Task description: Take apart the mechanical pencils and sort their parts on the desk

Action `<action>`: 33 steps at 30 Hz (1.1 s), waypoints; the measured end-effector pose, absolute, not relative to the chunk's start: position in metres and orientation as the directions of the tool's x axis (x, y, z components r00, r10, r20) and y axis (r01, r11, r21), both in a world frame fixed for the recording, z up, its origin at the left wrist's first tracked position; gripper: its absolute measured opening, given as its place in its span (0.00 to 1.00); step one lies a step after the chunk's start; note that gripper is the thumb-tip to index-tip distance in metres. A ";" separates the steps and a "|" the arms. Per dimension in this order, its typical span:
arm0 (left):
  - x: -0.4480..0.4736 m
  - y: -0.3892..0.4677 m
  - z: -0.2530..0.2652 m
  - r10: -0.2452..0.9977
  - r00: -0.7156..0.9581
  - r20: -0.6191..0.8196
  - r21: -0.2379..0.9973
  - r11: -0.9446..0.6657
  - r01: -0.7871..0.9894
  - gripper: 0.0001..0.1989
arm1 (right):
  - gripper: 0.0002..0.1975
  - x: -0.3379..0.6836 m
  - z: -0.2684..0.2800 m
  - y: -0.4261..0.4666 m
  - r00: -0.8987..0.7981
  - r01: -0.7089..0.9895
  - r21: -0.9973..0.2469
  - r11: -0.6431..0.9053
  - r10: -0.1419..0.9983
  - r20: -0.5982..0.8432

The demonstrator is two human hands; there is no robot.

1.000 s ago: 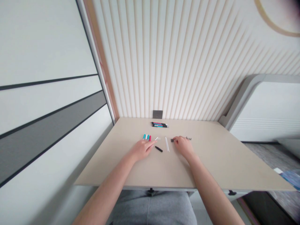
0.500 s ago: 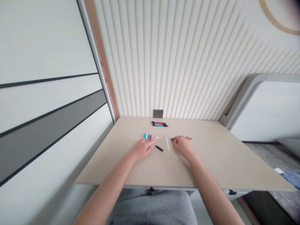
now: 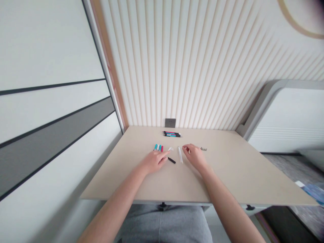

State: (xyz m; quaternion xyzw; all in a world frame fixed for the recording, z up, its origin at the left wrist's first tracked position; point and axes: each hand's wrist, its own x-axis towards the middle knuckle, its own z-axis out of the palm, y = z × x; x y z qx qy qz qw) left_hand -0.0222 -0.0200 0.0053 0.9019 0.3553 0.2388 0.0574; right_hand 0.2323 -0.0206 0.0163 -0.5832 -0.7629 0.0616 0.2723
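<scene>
My left hand rests on the table, index finger stretched out toward a few small white and clear pieces; it holds nothing that I can see. Beyond its knuckles stand short teal, white and red pen parts in a row. A black pen barrel lies by its fingertips. My right hand has its fingers drawn together just right of thin white refills; what they pinch, if anything, is hidden. Several small dark grey pieces lie beyond its back.
A bunch of assembled pens with black, red and teal parts lies at the back of the beige table. Behind it are a ribbed wall and a dark socket. A white panel stands along the left.
My right hand has shifted a little left, toward the white refills. The dark pieces that showed at its fingertips are out of sight now. My left hand has stayed in place.
</scene>
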 end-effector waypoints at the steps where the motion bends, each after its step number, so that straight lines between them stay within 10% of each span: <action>1: -0.021 -0.021 0.005 0.673 0.629 0.390 0.293 -0.738 0.608 0.20 | 0.14 0.227 0.017 -0.024 -0.232 0.812 -0.431 0.394 0.895 0.381; 8: -0.011 -0.028 0.006 0.672 0.631 0.388 0.395 -0.740 0.545 0.17 | 0.16 0.192 0.011 -0.037 -0.467 0.614 -0.463 0.640 0.767 0.440; 24: 0.000 -0.034 0.011 0.568 0.698 0.436 0.265 -0.822 0.503 0.20 | 0.17 0.191 0.007 -0.034 -0.342 0.498 -0.654 0.570 0.822 0.455; 33: -0.003 -0.028 0.013 0.555 0.693 0.460 0.112 -0.810 0.575 0.14 | 0.10 0.204 0.002 -0.023 -0.330 0.623 -0.514 0.590 0.794 0.511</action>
